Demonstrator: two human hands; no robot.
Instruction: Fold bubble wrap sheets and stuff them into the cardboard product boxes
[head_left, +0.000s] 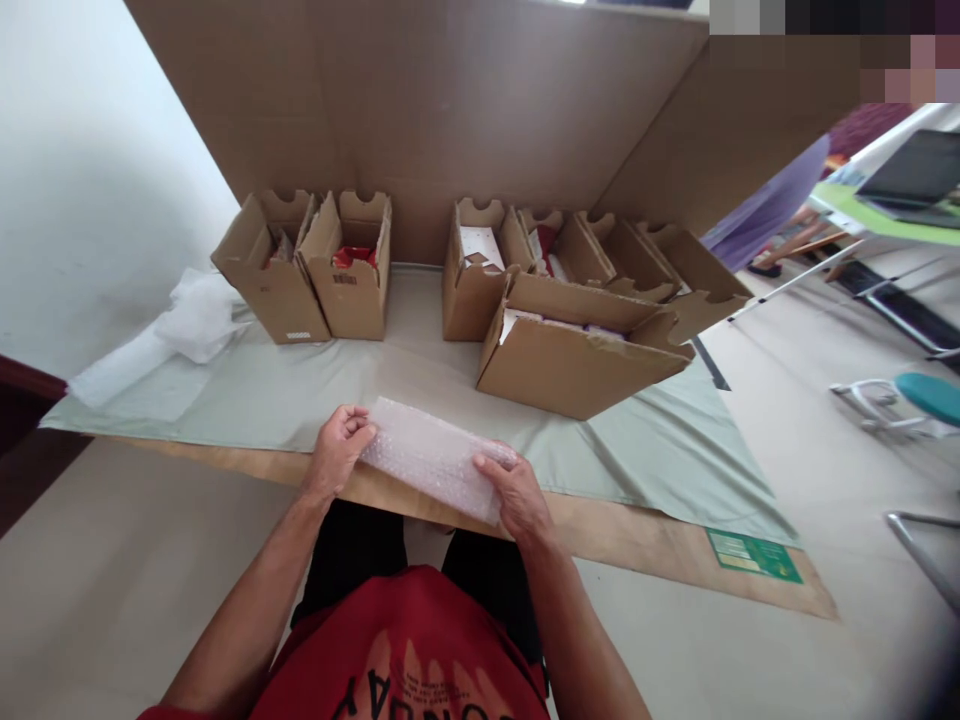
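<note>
A flat, clear piece of bubble wrap (431,455) is stretched between my two hands at the front edge of the table. My left hand (343,445) pinches its left end between thumb and fingers. At the right end, my right hand (517,490) grips it with the thumb on top and the fingers behind. The sheet slants down toward the right, over the cloth and the bare wooden edge. Whether anything lies inside the wrap I cannot tell.
Several cardboard boxes (345,300) line the back of the table, some holding red or white items. One long box (570,370) lies crosswise in front on the right. More bubble wrap (142,350) lies at the left. A tall cardboard panel (420,120) stands behind.
</note>
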